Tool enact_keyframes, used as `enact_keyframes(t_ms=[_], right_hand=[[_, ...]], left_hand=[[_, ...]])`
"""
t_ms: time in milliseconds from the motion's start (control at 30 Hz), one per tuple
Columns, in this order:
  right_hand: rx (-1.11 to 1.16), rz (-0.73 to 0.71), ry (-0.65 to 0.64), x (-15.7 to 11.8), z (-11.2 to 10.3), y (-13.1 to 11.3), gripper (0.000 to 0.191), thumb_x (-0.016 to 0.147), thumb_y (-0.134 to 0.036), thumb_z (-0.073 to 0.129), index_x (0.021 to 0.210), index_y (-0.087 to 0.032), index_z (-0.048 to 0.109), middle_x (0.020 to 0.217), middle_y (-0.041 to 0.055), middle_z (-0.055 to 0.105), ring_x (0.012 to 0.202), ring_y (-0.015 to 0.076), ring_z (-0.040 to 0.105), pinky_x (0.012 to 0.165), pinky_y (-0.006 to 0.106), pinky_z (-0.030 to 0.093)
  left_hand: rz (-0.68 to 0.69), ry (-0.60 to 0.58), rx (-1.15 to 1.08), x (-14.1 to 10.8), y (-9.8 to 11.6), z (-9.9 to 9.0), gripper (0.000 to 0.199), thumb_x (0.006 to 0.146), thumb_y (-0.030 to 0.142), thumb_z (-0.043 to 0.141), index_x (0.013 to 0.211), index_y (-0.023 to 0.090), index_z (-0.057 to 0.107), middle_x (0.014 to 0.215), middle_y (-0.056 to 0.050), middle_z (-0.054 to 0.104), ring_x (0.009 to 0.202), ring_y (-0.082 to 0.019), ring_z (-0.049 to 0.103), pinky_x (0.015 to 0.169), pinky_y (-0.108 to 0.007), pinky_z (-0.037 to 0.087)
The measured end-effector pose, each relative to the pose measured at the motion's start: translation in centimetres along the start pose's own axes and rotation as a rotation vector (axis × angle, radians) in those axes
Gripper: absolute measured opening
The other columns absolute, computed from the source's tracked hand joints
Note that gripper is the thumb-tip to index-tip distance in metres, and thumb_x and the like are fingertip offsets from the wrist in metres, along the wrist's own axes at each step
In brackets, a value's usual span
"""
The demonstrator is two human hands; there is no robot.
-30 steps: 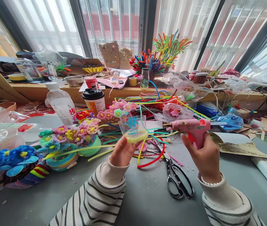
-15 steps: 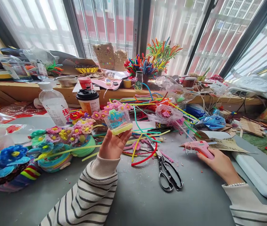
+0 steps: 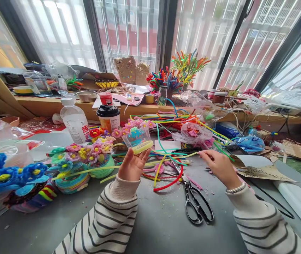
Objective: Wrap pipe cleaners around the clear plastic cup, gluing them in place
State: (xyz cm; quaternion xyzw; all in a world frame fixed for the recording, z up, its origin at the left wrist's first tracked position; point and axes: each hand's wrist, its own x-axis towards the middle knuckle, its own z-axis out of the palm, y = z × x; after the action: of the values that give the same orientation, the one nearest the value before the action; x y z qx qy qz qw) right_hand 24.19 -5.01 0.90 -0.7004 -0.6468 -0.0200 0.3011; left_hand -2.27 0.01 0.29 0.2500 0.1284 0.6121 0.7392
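Note:
A clear plastic cup (image 3: 137, 138) with blue decoration inside is tilted in my left hand (image 3: 133, 164), its yellow-wrapped base resting at my fingertips. My right hand (image 3: 218, 165) pinches the end of a thin yellow pipe cleaner (image 3: 184, 156), which stretches left toward the cup's base. Black-handled scissors (image 3: 196, 201) lie on the grey table between my forearms. Just behind them are a red pipe cleaner (image 3: 170, 188) and other loose coloured ones. The glue gun is mostly hidden behind my right hand and sleeve.
Fuzzy flower pots (image 3: 100, 165) crowd the left, beside a plastic bottle (image 3: 75, 121) and a black-lidded cup (image 3: 108, 118). Sandpaper (image 3: 267, 173) and a long white object (image 3: 299, 208) lie on the right. A cluttered wooden ledge (image 3: 137, 108) runs along the back.
My right hand has let go of the pink glue gun, moved left and taken the yellow pipe cleaner's end. The view has shifted left, and the other person's hand is out of sight.

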Motion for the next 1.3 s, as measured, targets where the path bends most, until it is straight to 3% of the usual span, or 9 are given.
enact_keyframes(t_ms=[200, 333, 433, 533, 633, 767, 967, 1167, 1300], right_hand=[[0.064, -0.058, -0.25, 7.2, 6.0, -8.2, 0.03, 0.084, -0.037, 0.047, 0.097, -0.013, 0.058, 0.094, 0.0074, 0.063, 0.083, 0.0153, 0.059, 0.076, 0.032, 0.047], [0.077, -0.083, -0.358, 8.7, 8.1, -10.1, 0.029, 0.085, -0.03, 0.047, 0.111, -0.019, 0.051, 0.114, 0.007, 0.052, 0.095, 0.0167, 0.055, 0.079, 0.037, 0.047], [0.134, -0.111, -0.287, 8.3, 6.7, -10.0, 0.024, 0.084, -0.031, 0.048, 0.102, -0.017, 0.056, 0.105, 0.0065, 0.057, 0.089, 0.0157, 0.057, 0.077, 0.035, 0.047], [0.234, -0.098, -0.072, 7.1, 4.0, -9.8, 0.032, 0.083, -0.039, 0.046, 0.074, -0.013, 0.062, 0.078, 0.0081, 0.062, 0.078, 0.0176, 0.059, 0.071, 0.03, 0.046], [0.389, -0.079, 0.087, 5.5, 1.5, -10.1, 0.044, 0.087, -0.046, 0.03, 0.08, -0.013, 0.058, 0.07, 0.0053, 0.062, 0.058, 0.0121, 0.058, 0.053, 0.024, 0.046], [1.047, 0.031, 0.249, 3.5, -0.4, -10.4, 0.032, 0.077, -0.045, 0.051, 0.076, -0.014, 0.059, 0.066, 0.0009, 0.063, 0.048, 0.0083, 0.057, 0.044, 0.02, 0.047], [1.4, 0.335, 0.171, 0.0, -0.5, -9.6, 0.024, 0.067, -0.039, 0.066, 0.072, -0.016, 0.064, 0.067, -0.0014, 0.066, 0.053, 0.0065, 0.062, 0.049, 0.014, 0.049], [1.499, 0.508, 0.037, -4.5, -0.4, -8.1, 0.023, 0.067, -0.039, 0.067, 0.072, -0.017, 0.068, 0.072, 0.0009, 0.068, 0.059, 0.0083, 0.063, 0.053, 0.015, 0.052], [1.535, 0.596, 0.187, -6.4, -1.8, -5.9, 0.02, 0.06, -0.037, 0.071, 0.064, -0.018, 0.067, 0.07, 0.0001, 0.068, 0.057, 0.0089, 0.062, 0.05, 0.014, 0.052]], left_hand=[[-0.001, -0.025, 0.013, -0.1, -0.1, -0.1, 0.043, 0.074, 0.03, 0.059, 0.116, 0.019, 0.052, 0.11, -0.008, 0.063, 0.111, -0.021, 0.052, 0.1, -0.034, 0.036], [-0.003, -0.06, 0.036, -0.1, 0.0, -0.3, 0.034, 0.07, 0.033, 0.064, 0.101, 0.019, 0.061, 0.107, -0.007, 0.064, 0.112, -0.022, 0.051, 0.101, -0.034, 0.036], [-0.023, -0.076, 0.05, -0.2, -0.1, -0.3, 0.039, 0.065, 0.036, 0.068, 0.099, 0.018, 0.063, 0.106, -0.008, 0.065, 0.112, -0.025, 0.05, 0.101, -0.037, 0.036], [-0.039, -0.104, 0.068, -0.5, 0.0, 0.0, 0.043, 0.061, 0.038, 0.07, 0.098, 0.016, 0.064, 0.108, -0.009, 0.064, 0.114, -0.027, 0.049, 0.102, -0.037, 0.034], [-0.091, -0.172, 0.078, -0.7, 0.1, 0.2, 0.045, 0.06, 0.04, 0.071, 0.096, 0.014, 0.064, 0.114, -0.011, 0.06, 0.117, -0.029, 0.045, 0.104, -0.037, 0.031], [-0.221, -0.302, 0.06, -0.8, 0.2, 0.0, 0.056, 0.061, 0.042, 0.069, 0.106, 0.01, 0.059, 0.125, -0.015, 0.051, 0.123, -0.031, 0.036, 0.107, -0.041, 0.021], [-0.244, -0.448, 0.021, -0.8, 0.0, -0.9, 0.061, 0.065, 0.04, 0.066, 0.114, 0.007, 0.051, 0.138, -0.017, 0.032, 0.128, -0.036, 0.022, 0.108, -0.047, 0.014], [-0.228, -0.472, -0.014, -0.5, -0.3, -1.7, 0.059, 0.07, 0.044, 0.059, 0.115, 0.007, 0.05, 0.127, -0.018, 0.048, 0.125, -0.031, 0.032, 0.108, -0.044, 0.018], [-0.258, -0.377, -0.003, -0.7, -0.1, -1.5, 0.08, 0.07, 0.045, 0.059, 0.133, 0.008, 0.025, 0.129, -0.021, 0.045, 0.124, -0.03, 0.035, 0.107, -0.043, 0.019]])
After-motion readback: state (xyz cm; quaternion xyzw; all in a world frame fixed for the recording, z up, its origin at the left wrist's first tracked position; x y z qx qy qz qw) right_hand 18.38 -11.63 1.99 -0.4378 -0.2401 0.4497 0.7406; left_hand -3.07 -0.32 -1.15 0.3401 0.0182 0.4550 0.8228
